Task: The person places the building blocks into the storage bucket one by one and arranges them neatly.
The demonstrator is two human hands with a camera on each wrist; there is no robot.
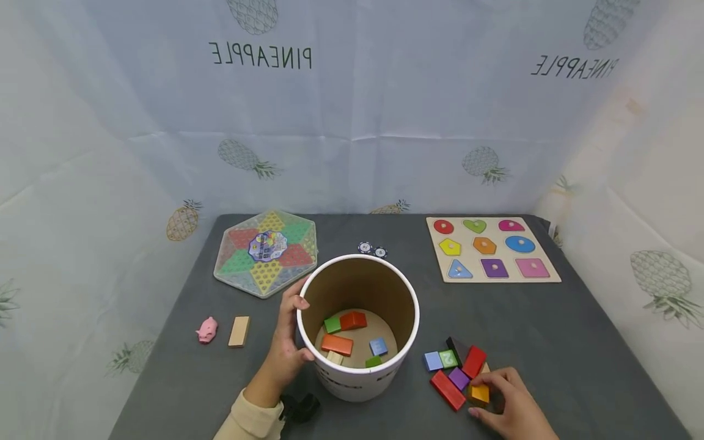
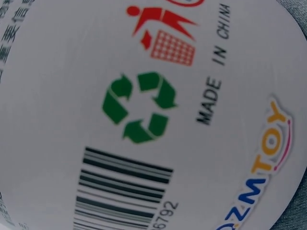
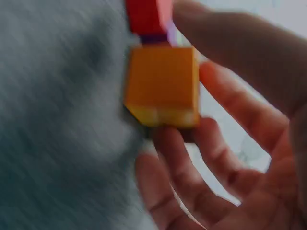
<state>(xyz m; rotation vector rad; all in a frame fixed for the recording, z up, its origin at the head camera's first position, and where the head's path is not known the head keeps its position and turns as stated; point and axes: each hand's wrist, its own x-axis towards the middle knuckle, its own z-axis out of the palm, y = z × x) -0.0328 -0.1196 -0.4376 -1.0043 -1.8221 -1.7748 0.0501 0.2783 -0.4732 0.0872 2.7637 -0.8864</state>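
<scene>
pink pig (image 1: 207, 330), wooden block (image 1: 239, 332): left of tub (image 1: 357, 388) | star game board (image 1: 265, 253): beyond tub, left | left hand (image 1: 286, 342): grips tub's left rim | inner blocks (image 1: 337, 344): in tub | chips (image 1: 373, 249): just beyond tub | loose blocks (image 1: 448, 390): right of tub, crowding orange block (image 1: 480, 395) | puzzle board (image 1: 494, 249): beyond tub, right | right hand (image 1: 513, 400): right of tub, finger and thumb around orange block

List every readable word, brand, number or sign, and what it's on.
"PINEAPPLE", mirrored, twice: cloth backdrop
"MADE IN CHINA": tub
"ZMTOY", start unclear: tub
"6792", start cut off: tub, by the barcode
Green recycling sign, red litter-bin sign: tub
Chinese print on tub: partly cut off
Too small or blurred: chips, game board label, mark on green block
</scene>
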